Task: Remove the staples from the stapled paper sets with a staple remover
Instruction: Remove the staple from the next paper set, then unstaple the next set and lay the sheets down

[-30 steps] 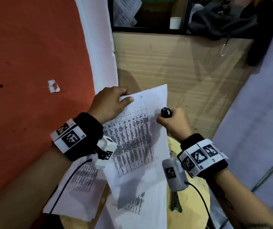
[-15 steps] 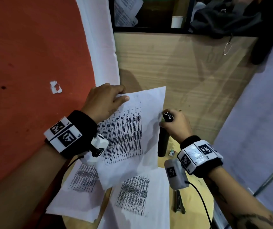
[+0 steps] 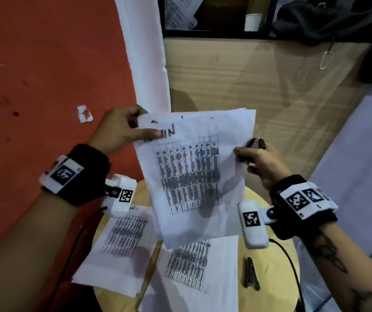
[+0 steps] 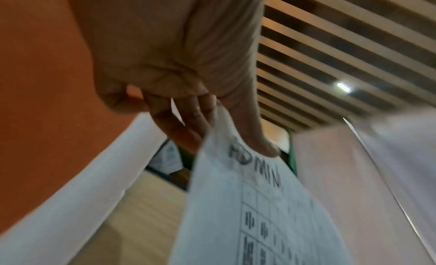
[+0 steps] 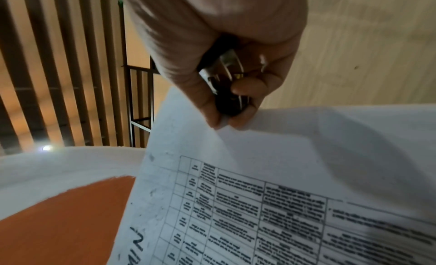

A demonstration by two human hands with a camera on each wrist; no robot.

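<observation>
On the far left is a red-orange wall bearing a small torn white scrap, and a white strip runs down its right edge. The left hand is raised in front of that wall and pinches the upper left corner of the held paper set — thumb on the printed face by the handwritten letters, fingers curled behind the sheets.

The set is lifted clear of the round wooden table. Its long axis runs from top to bottom in the head view, leaning slightly, with the lettered heading at the top and the lower edge hanging over the table. The printed table of text faces the person.

Below it, 2 more printed paper sets lie flat: 1 at the table's left edge, 1 in the middle.

The right hand pinches the held set's right edge between thumb and forefinger. Its other fingers are curled round the dark staple remover, which lies along the palm, its dark rounded end toward the paper — which way its claws face cannot be told.

Right of the flat sheets, a dark narrow tool lies on the table, long axis pointing away from the person. Behind stands a light wooden panel.
</observation>
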